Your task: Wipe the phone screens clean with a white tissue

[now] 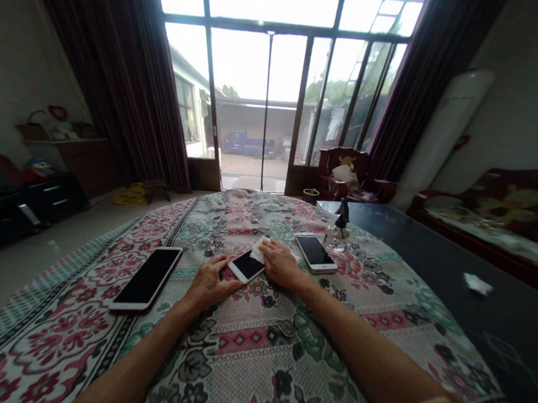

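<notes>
White smartphone (247, 266): likely light, slick, breakable, so edges only. Your left hand (210, 283) braces its left end, right hand (280, 263) clutches tissue (258, 249).

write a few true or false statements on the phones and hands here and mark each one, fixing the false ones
1. The right hand holds a white wipe against the middle phone. True.
2. The left hand rests on the left phone. False: it is at one end of the middle phone, apart from the left one.
3. The right phone lies screen up. True.
4. A dark figurine stands between the two hands. False: it stands beyond the right phone, to its right.
5. All three phones lie on a patterned tablecloth. True.
</notes>
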A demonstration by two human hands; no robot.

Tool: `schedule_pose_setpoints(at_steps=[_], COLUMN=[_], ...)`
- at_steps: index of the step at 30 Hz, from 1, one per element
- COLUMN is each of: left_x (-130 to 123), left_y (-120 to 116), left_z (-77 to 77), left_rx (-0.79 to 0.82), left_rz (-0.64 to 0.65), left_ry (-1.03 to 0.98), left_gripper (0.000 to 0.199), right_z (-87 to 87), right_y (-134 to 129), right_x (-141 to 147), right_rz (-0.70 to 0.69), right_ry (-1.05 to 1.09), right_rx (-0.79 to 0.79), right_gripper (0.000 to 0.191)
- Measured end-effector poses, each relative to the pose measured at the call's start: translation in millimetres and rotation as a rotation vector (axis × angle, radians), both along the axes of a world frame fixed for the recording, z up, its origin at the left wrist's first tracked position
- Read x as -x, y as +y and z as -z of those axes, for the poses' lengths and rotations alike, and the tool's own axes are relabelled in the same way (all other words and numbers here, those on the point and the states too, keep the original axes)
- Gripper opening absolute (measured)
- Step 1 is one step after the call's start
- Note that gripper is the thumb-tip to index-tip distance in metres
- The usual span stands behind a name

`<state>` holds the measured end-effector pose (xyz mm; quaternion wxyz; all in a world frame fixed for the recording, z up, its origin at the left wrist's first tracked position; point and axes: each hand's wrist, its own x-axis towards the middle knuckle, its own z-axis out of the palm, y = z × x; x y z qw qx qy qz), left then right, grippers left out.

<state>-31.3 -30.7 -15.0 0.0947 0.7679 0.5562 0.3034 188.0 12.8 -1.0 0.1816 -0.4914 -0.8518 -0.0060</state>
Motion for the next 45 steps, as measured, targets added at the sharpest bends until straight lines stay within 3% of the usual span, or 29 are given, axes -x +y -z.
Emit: schedule_pose_setpoints(at_steps=[5, 10, 16, 24, 30, 36, 38, 45], left_x=[6.9, 10.4, 10.8, 8.6, 6.3, -0.9, -1.3, 5.1], left_y=[3.3, 5.7, 5.7, 6.1, 3.2, -5.3, -5.1, 3.0], left_z=[1.5, 3.1, 7.2, 3.2, 4.5, 9.7, 11.9, 16.1], left_rx=[0.029, -0.011, -0.035, -0.086, -0.071, -0.063, -0.065, -0.073], left_rz=[0.051, 0.190, 0.095, 0.208, 0.144, 0.051, 0.053, 0.064], left_ry=[-0.058, -0.092, -0.061, -0.064, -0.008, 0.114, 0.125, 0.068], left_gripper=[0.029, 0.029, 0.028, 0.035, 0.024, 0.066, 0.070, 0.049], right_z=[-1.1, -11.5, -21.9, -4.3, -9.1, -16.6, -14.6, -8.0], right_y=[-18.9, -30.4, -29.6, -15.0, -9.3, -10.9, -9.8, -6.8], right_x=[21.4, 32.1, 14.2, 30.6, 25.7, 19.6, 18.2, 12.6], right_rz=[-0.191, -0.391, -0.549, -0.429, -0.270, -0.169, -0.161, -0.040], right_ry=[-0.018, 0.011, 0.047, -0.001, -0.069, -0.127, -0.100, -0.002], right_rx=[-0.018, 0.038, 0.150, 0.020, -0.006, -0.020, -0.013, -0.008], right_gripper=[0.036, 0.034, 0.034, 0.035, 0.031, 0.025, 0.026, 0.022])
